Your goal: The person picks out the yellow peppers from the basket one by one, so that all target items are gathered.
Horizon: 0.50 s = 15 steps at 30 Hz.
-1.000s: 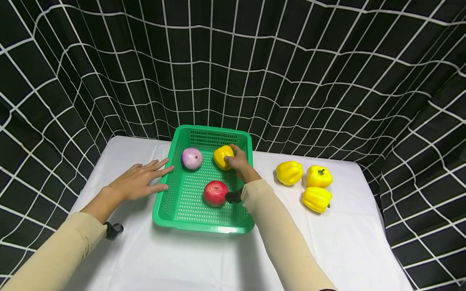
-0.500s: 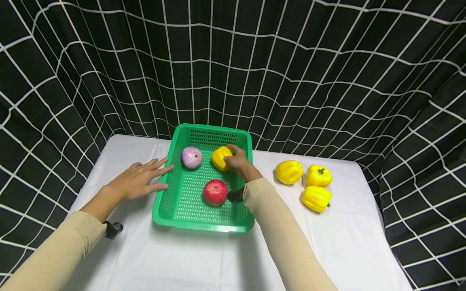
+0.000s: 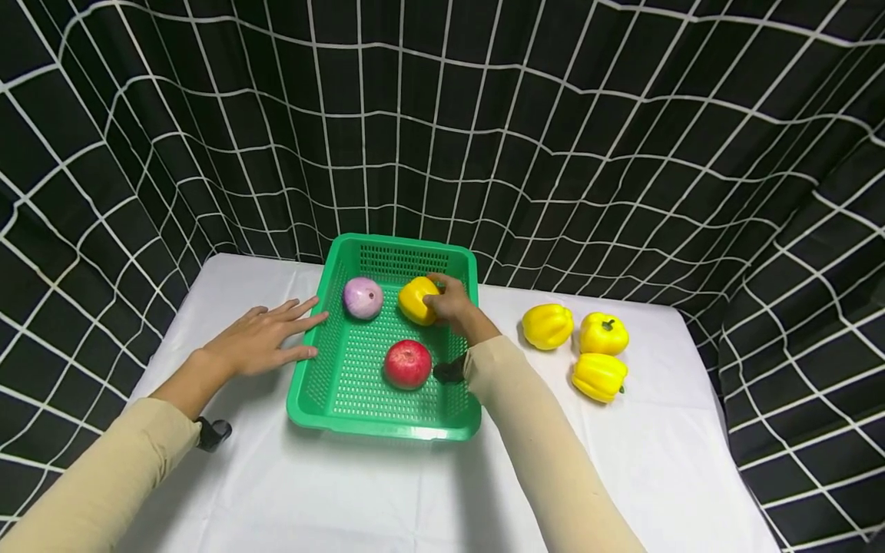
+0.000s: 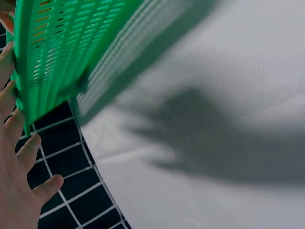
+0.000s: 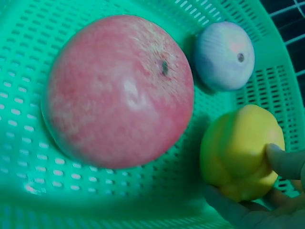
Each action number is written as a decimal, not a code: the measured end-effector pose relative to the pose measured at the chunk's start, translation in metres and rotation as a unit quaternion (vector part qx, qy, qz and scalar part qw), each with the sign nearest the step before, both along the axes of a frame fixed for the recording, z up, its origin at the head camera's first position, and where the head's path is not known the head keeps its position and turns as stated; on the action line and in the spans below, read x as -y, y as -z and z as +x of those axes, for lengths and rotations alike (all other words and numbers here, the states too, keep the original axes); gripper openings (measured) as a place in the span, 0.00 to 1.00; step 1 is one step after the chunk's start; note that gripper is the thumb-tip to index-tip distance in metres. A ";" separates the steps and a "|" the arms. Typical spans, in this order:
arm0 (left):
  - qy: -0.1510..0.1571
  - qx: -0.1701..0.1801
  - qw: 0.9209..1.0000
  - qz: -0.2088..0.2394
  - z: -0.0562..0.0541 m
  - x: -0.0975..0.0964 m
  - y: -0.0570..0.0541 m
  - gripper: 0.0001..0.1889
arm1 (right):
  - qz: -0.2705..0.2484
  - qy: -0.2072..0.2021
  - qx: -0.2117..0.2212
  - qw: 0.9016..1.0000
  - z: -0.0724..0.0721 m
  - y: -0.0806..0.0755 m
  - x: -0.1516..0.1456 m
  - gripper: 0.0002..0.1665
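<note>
Inside the green basket [image 3: 383, 427], my right hand [image 3: 452, 302] grips a yellow bell pepper [image 3: 416, 301] near the back right corner. The right wrist view shows its thumb and fingers around that pepper [image 5: 240, 152]. My left hand [image 3: 259, 338] lies with spread, straight fingers at the basket's left rim, and the left wrist view has those fingertips right at the green wall [image 4: 52, 57]. A purple, onion-like round vegetable [image 3: 362, 298] sits at the basket's back left. Toward the front of the basket floor rests a red, apple-like round fruit [image 3: 408, 365].
To the right of the basket, three more yellow peppers [image 3: 601, 334] lie grouped on the white tablecloth [image 3: 359, 491]. A black curtain [image 3: 442, 138] with white grid lines stands behind and at both sides of the table.
My right hand has shifted slightly left with the yellow bell pepper in its grip. The left hand stays at the rim, and the other things keep their places.
</note>
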<state>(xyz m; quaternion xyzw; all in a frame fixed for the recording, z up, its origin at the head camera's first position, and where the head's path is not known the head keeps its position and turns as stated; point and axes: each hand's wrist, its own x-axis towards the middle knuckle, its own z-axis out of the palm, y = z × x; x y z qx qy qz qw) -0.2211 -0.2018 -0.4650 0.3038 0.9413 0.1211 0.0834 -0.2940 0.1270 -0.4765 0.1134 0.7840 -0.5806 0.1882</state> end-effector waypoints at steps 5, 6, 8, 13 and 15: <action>0.001 0.000 1.000 -0.002 -0.001 0.002 0.001 0.36 | 0.014 -0.063 -0.017 0.998 -0.003 -0.013 -0.007 0.33; 0.001 0.000 1.000 -0.002 -0.001 0.002 0.001 0.36 | 0.019 -0.077 -0.023 0.997 -0.003 -0.017 -0.009 0.33; 0.000 0.000 1.000 -0.001 -0.001 0.002 0.002 0.36 | 0.030 -0.103 -0.034 0.994 -0.002 -0.023 -0.013 0.33; 0.000 0.001 1.000 0.001 0.000 0.001 0.001 0.36 | 0.051 -0.150 -0.061 0.986 0.002 -0.036 -0.027 0.31; 0.000 0.001 1.000 0.001 0.000 0.001 0.000 0.35 | 0.049 -0.166 -0.068 0.983 0.005 -0.040 -0.034 0.31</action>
